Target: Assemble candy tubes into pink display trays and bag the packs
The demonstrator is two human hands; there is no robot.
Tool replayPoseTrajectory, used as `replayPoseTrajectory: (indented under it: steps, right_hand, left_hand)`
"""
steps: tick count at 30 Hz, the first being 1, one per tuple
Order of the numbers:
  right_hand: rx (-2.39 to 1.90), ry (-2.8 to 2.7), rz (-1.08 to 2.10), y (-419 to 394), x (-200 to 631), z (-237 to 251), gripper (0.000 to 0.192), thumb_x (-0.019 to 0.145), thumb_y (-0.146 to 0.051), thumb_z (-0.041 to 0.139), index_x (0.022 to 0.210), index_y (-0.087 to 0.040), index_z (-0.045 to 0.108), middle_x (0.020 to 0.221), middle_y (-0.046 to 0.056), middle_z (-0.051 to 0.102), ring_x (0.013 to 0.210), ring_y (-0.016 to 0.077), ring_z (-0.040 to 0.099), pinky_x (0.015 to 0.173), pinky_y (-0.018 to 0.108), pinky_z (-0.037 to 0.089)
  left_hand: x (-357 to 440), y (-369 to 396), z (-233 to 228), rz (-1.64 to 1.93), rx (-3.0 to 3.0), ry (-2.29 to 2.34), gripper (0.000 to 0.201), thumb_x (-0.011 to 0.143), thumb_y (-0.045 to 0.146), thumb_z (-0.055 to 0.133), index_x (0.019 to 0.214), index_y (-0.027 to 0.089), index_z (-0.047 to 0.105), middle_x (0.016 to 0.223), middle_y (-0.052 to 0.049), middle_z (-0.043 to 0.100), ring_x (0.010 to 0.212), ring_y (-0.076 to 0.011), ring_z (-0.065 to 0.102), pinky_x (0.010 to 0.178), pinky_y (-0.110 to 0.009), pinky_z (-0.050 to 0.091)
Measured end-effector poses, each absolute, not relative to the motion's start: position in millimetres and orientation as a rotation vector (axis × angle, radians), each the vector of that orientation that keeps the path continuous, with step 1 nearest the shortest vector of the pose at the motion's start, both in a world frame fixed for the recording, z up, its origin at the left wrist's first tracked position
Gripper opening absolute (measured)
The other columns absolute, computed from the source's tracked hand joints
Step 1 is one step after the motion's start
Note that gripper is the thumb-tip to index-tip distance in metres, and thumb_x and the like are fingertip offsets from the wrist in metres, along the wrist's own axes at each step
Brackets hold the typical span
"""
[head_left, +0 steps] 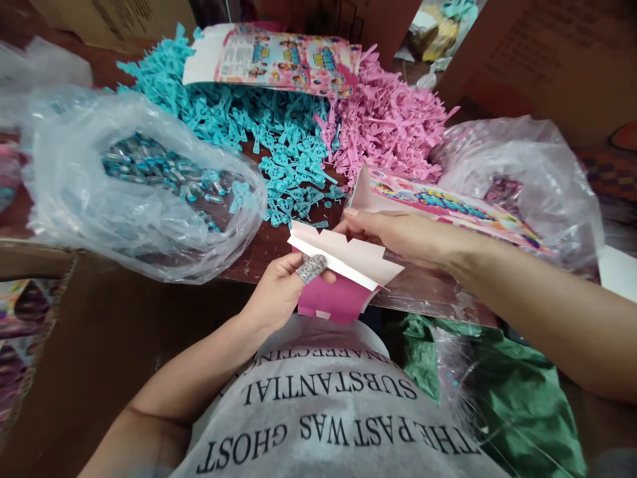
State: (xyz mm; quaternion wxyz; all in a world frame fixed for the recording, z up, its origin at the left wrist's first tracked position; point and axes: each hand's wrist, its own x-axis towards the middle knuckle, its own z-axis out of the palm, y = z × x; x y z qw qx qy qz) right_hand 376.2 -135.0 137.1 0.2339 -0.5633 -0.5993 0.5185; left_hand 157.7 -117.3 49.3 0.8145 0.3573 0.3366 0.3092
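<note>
My left hand (282, 282) grips a small cardboard carton (332, 297) by its near side, the thumb on a white flap and a speckled grey wrap round that thumb. The carton is pink outside and white inside, with its notched flaps standing open. My right hand (375, 227) is at the carton's far side, fingers curled in at the flap edge; the fingertips are partly hidden behind it. Behind and below my right forearm lies another carton (448, 202), printed in bright colours. A heap of turquoise plastic pieces (293, 166) is just beyond my hands.
Pink plastic pieces (393, 126) are heaped at the back, beside a stack of flat printed cartons (283, 60). An open clear bag (64, 192) of small blue-and-silver items stands left; another plastic bag (552, 159) stands right. A cardboard box (99, 358) is at lower left.
</note>
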Motion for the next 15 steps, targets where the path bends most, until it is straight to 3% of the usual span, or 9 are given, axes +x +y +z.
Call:
replayPoseTrajectory:
  steps: [4, 15]
  right_hand:
    - [-1.46, -1.684, 1.589, -138, 374, 132, 0.026, 0.102, -0.049, 0.065, 0.11, -0.027, 0.074, 0.101, 0.004, 0.081, 0.08, 0.0177, 0.071, 0.063, 0.03, 0.055]
    - [-1.436, -1.624, 1.543, -145, 382, 126, 0.021, 0.096, -0.04, 0.07, 0.109, -0.023, 0.073, 0.107, 0.003, 0.08, 0.089, 0.0159, 0.071, 0.077, 0.03, 0.058]
  left_hand:
    - [158, -118, 48, 0.656, 0.8, 0.696, 0.033, 0.07, 0.043, 0.1, 0.086, 0.02, 0.082, 0.075, -0.001, 0.076, 0.073, -0.0147, 0.066, 0.08, -0.028, 0.053]
    - [153, -125, 45, 0.662, 0.851, 0.668, 0.025, 0.078, 0.04, 0.096, 0.089, 0.022, 0.083, 0.081, 0.001, 0.078, 0.072, -0.0122, 0.065, 0.083, -0.027, 0.053]
